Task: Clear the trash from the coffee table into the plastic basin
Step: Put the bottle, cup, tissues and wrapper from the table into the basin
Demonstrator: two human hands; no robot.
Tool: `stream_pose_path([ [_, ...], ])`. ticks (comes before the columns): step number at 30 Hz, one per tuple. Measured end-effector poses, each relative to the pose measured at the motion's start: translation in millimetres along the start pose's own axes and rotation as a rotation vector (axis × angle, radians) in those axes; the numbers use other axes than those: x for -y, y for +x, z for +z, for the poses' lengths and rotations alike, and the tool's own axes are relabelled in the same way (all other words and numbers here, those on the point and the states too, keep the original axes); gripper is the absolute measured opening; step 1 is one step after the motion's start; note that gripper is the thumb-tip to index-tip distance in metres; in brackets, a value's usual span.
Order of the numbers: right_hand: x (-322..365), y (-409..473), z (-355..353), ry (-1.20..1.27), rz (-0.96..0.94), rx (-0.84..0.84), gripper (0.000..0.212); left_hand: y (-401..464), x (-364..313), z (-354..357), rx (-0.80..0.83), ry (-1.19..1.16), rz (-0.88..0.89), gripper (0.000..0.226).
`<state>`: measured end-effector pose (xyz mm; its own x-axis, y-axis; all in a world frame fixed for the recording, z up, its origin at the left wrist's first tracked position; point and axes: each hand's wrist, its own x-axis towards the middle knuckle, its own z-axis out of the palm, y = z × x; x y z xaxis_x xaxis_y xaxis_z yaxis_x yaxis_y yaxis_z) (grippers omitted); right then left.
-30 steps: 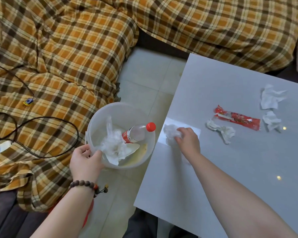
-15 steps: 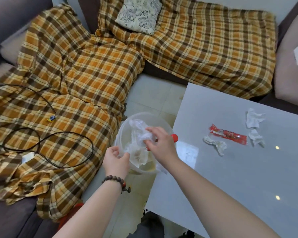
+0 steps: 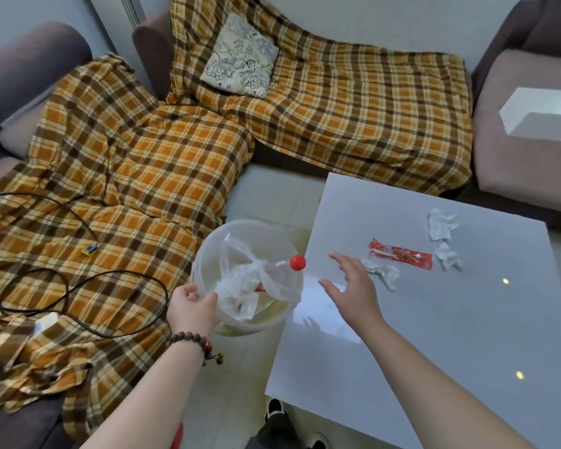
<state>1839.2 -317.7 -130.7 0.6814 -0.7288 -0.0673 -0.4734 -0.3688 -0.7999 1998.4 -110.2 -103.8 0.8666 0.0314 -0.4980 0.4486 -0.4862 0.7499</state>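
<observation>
Since the earlier frame, the right hand (image 3: 350, 283) is withdrawn from the translucent round plastic basin (image 3: 208, 251) and is now held over the left edge of the glossy grey coffee table (image 3: 434, 335), fingers spread apart and nothing gripped. The white tissue carried before is now seen inside the basin.

The left hand (image 3: 191, 311) is closed on the near rim of the basin, which is held off the floor just beside the table's left edge. Inside the basin, crumpled white tissues and clear plastic film (image 3: 240, 283) are observed, together with a clear plastic bottle with a red cap (image 3: 297, 262), its cap reaching the rim on the table side.

Four items remain on the table toward its far edge: a crumpled white tissue (image 3: 382, 273) just beside the right fingertips, a long red snack wrapper (image 3: 402, 254) touching that tissue, and two further white tissue scraps (image 3: 442, 223) (image 3: 447, 256) beyond the wrapper's right end.
</observation>
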Motion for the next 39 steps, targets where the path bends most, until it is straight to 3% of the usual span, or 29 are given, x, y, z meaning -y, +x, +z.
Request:
stream_pose_path([
  [6, -57.8, -26.4, -28.6, -0.066, 0.289, -0.062, 0.055, 6.2, -5.9, -8.4, -0.011, -0.003, 0.016, 0.049],
  [15, -61.3, 5.2, 8.8, -0.082, 0.42, -0.162, 0.056, 90.0, -67.0, 7.5, 0.07, 0.012, 0.04, 0.05],
  [21, -49.0, 64.3, 49.9, -0.065, 0.641, -0.364, 0.055, 186.1, -129.4, 43.4, 0.254, 0.149, 0.118, 0.048],
  [27, -23.2, 94.2, 80.8, -0.065, 0.783, -0.411, 0.052, 240.0, -185.9, 80.1, 0.41, 0.293, 0.22, 0.047],
  [39, -70.5, 115.6, 67.1, -0.047, 0.968, -0.541, 0.051, 233.0, -234.4, 195.9, 0.544, 0.422, 0.365, 0.045],
])
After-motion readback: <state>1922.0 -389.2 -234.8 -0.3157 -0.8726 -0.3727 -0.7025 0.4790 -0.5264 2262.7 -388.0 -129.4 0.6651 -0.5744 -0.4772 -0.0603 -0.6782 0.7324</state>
